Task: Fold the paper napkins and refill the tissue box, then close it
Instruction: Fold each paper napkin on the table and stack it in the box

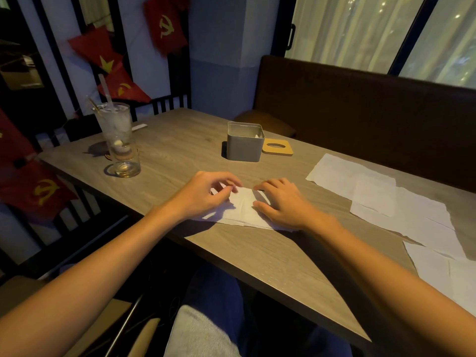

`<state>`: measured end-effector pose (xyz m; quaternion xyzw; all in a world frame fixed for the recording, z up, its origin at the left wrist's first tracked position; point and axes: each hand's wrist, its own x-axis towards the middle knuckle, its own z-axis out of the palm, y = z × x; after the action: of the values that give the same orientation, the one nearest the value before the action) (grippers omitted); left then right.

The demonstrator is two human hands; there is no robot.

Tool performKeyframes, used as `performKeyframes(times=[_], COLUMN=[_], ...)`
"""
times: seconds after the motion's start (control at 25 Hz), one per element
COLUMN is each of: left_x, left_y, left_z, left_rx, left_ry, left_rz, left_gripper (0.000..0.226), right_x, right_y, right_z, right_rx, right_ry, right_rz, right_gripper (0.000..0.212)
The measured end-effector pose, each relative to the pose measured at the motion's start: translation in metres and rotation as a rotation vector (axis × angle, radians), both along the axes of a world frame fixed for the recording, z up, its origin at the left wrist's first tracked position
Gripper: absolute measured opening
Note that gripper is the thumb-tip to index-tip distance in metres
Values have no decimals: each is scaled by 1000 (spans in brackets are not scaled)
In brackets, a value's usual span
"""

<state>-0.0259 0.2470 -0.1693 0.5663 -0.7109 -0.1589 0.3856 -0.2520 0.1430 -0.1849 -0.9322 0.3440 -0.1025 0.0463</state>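
A white paper napkin (243, 206) lies partly folded on the wooden table (270, 253), between my hands. My left hand (206, 193) pinches its far left corner with the fingertips. My right hand (282, 202) rests flat on its right side and presses it down. Beyond them stands the grey tissue box (244, 148), open at the top, with a little white paper showing inside. Its wooden lid (277, 147), with an oval slot, lies flat on the table just right of the box. Several unfolded napkins (386, 199) are spread out to the right.
At the left of the table stand a tall glass with ice and a straw (116, 130) and a short empty glass (126, 163). A dark bench back (360, 104) runs behind the table. The table's near edge runs diagonally under my forearms.
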Motion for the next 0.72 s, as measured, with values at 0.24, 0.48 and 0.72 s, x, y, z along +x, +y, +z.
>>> performKeyframes(times=[0.24, 0.48, 0.72], left_x=[4, 3, 9], left_y=[-1, 9, -7], left_z=[-13, -12, -4], left_rx=[289, 199, 219], left_ry=[-488, -547, -213], left_rz=[84, -80, 122], left_gripper=[81, 76, 67], right_x=[-2, -5, 0], right_y=[-6, -15, -27], right_z=[-1, 4, 20], right_rx=[156, 293, 369], right_ry=[-51, -188, -112], right_rz=[-26, -51, -65], right_gripper=[45, 38, 24])
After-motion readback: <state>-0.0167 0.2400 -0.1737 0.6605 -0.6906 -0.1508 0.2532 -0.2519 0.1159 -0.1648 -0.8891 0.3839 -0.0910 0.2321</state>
